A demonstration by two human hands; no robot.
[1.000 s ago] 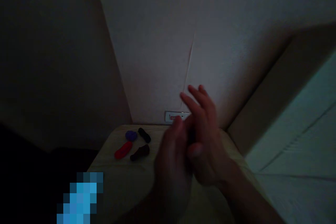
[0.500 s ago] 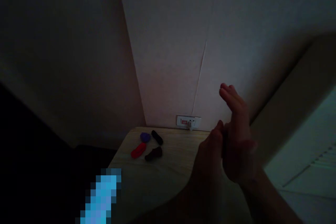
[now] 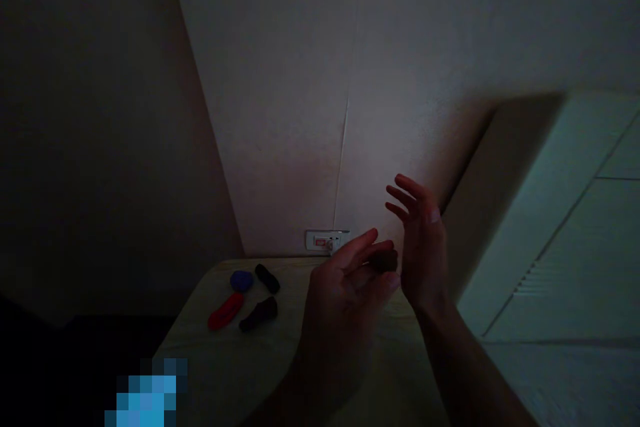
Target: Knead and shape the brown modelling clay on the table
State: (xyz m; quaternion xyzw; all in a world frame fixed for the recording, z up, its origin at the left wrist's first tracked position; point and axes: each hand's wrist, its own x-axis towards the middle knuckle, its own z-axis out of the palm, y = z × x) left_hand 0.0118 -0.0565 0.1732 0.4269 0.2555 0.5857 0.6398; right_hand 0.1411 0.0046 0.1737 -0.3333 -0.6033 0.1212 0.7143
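The room is very dark. My left hand (image 3: pixel 345 290) is raised above a small light wooden table (image 3: pixel 220 360), and a small dark lump (image 3: pixel 384 260) sits pinched between its fingertips and thumb. My right hand (image 3: pixel 421 240) stands upright just right of the lump, fingers spread and apart, palm facing the left hand. On the table's far left lie a blue lump (image 3: pixel 241 280), a black roll (image 3: pixel 267 278), a red roll (image 3: pixel 226 311) and a dark brown piece (image 3: pixel 259 313).
A wall socket plate (image 3: pixel 325 240) sits on the wall just behind the table. A pale bed or mattress edge (image 3: pixel 560 233) fills the right side. A glowing blue blurred patch (image 3: pixel 145 400) is at the lower left. The left side is dark.
My palms were pressed together and sliding against each other; now they have parted and the dark lump shows at the left fingertips. The view has swung a little.
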